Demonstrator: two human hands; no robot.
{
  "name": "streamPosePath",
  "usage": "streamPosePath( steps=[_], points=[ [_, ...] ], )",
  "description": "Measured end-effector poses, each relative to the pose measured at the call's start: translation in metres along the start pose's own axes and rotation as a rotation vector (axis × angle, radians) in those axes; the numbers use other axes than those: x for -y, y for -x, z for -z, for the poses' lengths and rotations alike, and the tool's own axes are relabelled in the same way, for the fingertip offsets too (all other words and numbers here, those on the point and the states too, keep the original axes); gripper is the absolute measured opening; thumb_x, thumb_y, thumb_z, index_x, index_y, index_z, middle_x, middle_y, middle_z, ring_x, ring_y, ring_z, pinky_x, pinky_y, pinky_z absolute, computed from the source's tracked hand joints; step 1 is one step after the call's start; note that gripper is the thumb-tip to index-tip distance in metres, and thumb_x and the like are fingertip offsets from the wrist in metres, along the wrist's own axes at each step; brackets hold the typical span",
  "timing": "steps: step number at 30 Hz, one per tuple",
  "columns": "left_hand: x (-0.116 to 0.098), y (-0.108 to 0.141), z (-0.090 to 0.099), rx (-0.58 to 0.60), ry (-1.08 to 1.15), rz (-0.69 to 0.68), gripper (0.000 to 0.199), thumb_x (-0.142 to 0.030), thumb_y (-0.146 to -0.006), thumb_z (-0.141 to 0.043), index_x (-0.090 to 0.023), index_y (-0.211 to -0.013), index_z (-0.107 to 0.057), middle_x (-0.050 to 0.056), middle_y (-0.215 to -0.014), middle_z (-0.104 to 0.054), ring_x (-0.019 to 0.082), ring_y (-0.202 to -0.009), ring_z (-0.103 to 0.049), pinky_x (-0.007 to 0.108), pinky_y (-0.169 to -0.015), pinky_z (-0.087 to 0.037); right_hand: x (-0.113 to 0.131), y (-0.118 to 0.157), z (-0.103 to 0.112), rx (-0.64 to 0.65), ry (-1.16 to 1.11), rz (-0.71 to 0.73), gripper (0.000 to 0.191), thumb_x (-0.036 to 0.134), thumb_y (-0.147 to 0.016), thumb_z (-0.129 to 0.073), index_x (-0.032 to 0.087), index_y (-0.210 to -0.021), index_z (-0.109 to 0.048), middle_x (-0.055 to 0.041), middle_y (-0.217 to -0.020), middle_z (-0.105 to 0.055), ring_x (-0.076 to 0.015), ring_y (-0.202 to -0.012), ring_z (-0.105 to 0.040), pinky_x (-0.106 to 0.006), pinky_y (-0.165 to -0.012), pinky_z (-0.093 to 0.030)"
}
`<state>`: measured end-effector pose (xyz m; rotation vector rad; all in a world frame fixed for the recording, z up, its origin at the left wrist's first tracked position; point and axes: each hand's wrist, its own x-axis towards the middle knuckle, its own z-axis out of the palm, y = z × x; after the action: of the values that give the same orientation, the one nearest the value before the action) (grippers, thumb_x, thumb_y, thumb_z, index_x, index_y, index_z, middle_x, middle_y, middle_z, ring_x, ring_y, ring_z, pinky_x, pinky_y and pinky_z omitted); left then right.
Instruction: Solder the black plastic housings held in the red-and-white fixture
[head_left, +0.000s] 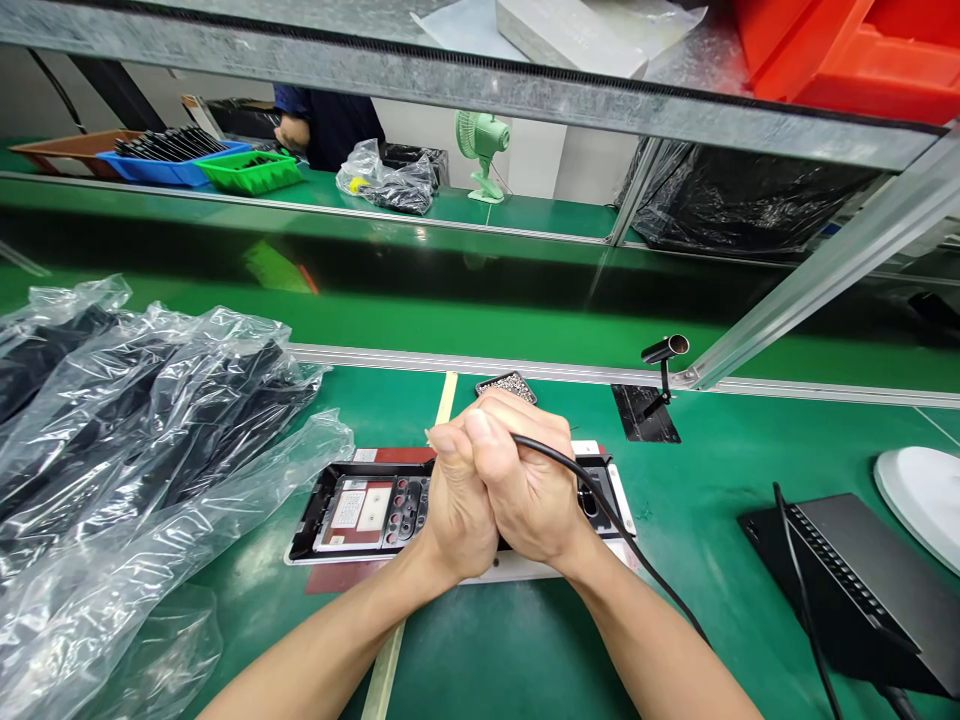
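Note:
My left hand (459,500) and my right hand (536,480) are pressed together, fingers closed, above a long black-and-white device housing (330,515). A black cable (622,520) comes out at the top of my right fist and runs down over the right forearm. Whatever else the two fists may enclose is hidden by the fingers. The housing lies open side up on a reddish-brown mat (341,578); labels and a row of round buttons or holes show in its left part. My hands cover its middle. Just behind them sits a small black tray (507,386) of screws or similar small metal parts.
Plastic-bagged black parts (187,430) fill the left side. A black tube stand (664,375) rises behind right. On the right lie a black slotted box (855,590) and a white round object (922,500). A metal shelf (337,60) hangs overhead; a person (330,125) stands beyond.

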<state>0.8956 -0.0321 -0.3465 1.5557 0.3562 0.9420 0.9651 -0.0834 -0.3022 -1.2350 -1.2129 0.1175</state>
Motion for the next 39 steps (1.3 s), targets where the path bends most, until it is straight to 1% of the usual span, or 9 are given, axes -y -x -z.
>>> streamPosePath(
  steps=[6,9,14,18,22,26,33,37,39],
  points=[
    [-0.0004,-0.0006,0.0000,0.048,0.023,-0.101,0.061,-0.063,-0.104,-0.016,-0.023,-0.076,-0.053,-0.001,-0.072,-0.044,0.017,-0.072,-0.051,0.034,-0.067,-0.043,0.0006,0.0001,-0.0001,-0.002,-0.001,-0.003,0.041,0.033,-0.101,-0.047,0.023,-0.062,-0.053,0.0003,-0.061,-0.053,-0.0137,-0.060,-0.045,-0.033,-0.062,-0.039],
    [-0.0018,-0.0016,-0.0003,0.043,0.025,-0.101,0.061,-0.063,-0.103,-0.016,-0.023,-0.074,-0.052,-0.001,-0.071,-0.042,0.017,-0.070,-0.048,0.033,-0.067,-0.043,0.0006,-0.0001,0.0000,0.001,0.001,-0.002,0.042,0.032,-0.101,-0.047,0.022,-0.061,-0.051,0.0007,-0.061,-0.052,-0.0132,-0.059,-0.045,-0.033,-0.061,-0.038],
    [-0.0051,-0.0024,-0.0005,0.031,0.035,-0.117,0.057,-0.061,-0.104,-0.020,-0.023,-0.070,-0.045,-0.003,-0.067,-0.032,0.015,-0.061,-0.034,0.032,-0.069,-0.046,0.0011,-0.0001,0.0000,0.000,-0.020,-0.009,0.039,0.031,-0.101,-0.048,0.022,-0.064,-0.058,-0.0010,-0.064,-0.060,-0.0140,-0.062,-0.051,-0.034,-0.063,-0.041],
    [-0.0049,-0.0025,-0.0011,0.014,0.022,-0.088,0.061,-0.066,-0.102,-0.019,-0.023,-0.069,-0.046,-0.002,-0.069,-0.039,0.016,-0.063,-0.038,0.032,-0.065,-0.045,0.0010,0.0001,-0.0005,-0.008,-0.015,-0.015,0.040,0.033,-0.101,-0.049,0.023,-0.063,-0.057,-0.0006,-0.063,-0.058,-0.0142,-0.061,-0.050,-0.034,-0.062,-0.041],
    [-0.0039,-0.0023,-0.0014,-0.024,0.021,-0.034,0.060,-0.071,-0.100,-0.021,-0.024,-0.066,-0.040,-0.003,-0.066,-0.031,0.017,-0.062,-0.035,0.033,-0.067,-0.046,0.0006,0.0005,-0.0005,-0.004,-0.002,-0.013,0.040,0.033,-0.101,-0.048,0.023,-0.063,-0.056,-0.0002,-0.062,-0.056,-0.0139,-0.061,-0.048,-0.033,-0.062,-0.040],
    [-0.0038,-0.0020,-0.0009,0.008,0.036,-0.060,0.058,-0.067,-0.101,-0.020,-0.024,-0.068,-0.040,-0.003,-0.067,-0.027,0.017,-0.063,-0.036,0.033,-0.068,-0.047,0.0005,0.0004,-0.0004,0.000,-0.011,-0.007,0.039,0.031,-0.101,-0.048,0.022,-0.064,-0.055,-0.0001,-0.063,-0.056,-0.0135,-0.062,-0.048,-0.033,-0.063,-0.039],
    [-0.0017,-0.0005,-0.0002,0.016,0.032,-0.084,0.059,-0.062,-0.104,-0.019,-0.023,-0.073,-0.052,-0.002,-0.069,-0.040,0.017,-0.068,-0.046,0.032,-0.068,-0.045,0.0002,-0.0001,-0.0007,-0.001,-0.019,0.002,0.039,0.030,-0.100,-0.050,0.022,-0.063,-0.054,0.0005,-0.062,-0.054,-0.0133,-0.060,-0.046,-0.033,-0.062,-0.038],
    [-0.0026,0.0001,-0.0003,0.011,0.032,-0.070,0.059,-0.064,-0.103,-0.021,-0.024,-0.072,-0.050,-0.002,-0.067,-0.040,0.018,-0.069,-0.048,0.033,-0.070,-0.046,0.0006,-0.0001,-0.0011,-0.007,-0.031,0.007,0.038,0.031,-0.100,-0.050,0.022,-0.063,-0.055,0.0004,-0.062,-0.055,-0.0137,-0.060,-0.048,-0.033,-0.062,-0.039],
    [-0.0018,0.0004,-0.0001,0.026,0.042,-0.089,0.059,-0.062,-0.104,-0.018,-0.023,-0.072,-0.050,-0.001,-0.072,-0.047,0.017,-0.069,-0.050,0.033,-0.068,-0.045,0.0007,0.0000,-0.0012,-0.006,-0.039,0.008,0.038,0.030,-0.100,-0.050,0.022,-0.064,-0.056,0.0001,-0.063,-0.057,-0.0138,-0.061,-0.050,-0.033,-0.062,-0.040]
  ],
)
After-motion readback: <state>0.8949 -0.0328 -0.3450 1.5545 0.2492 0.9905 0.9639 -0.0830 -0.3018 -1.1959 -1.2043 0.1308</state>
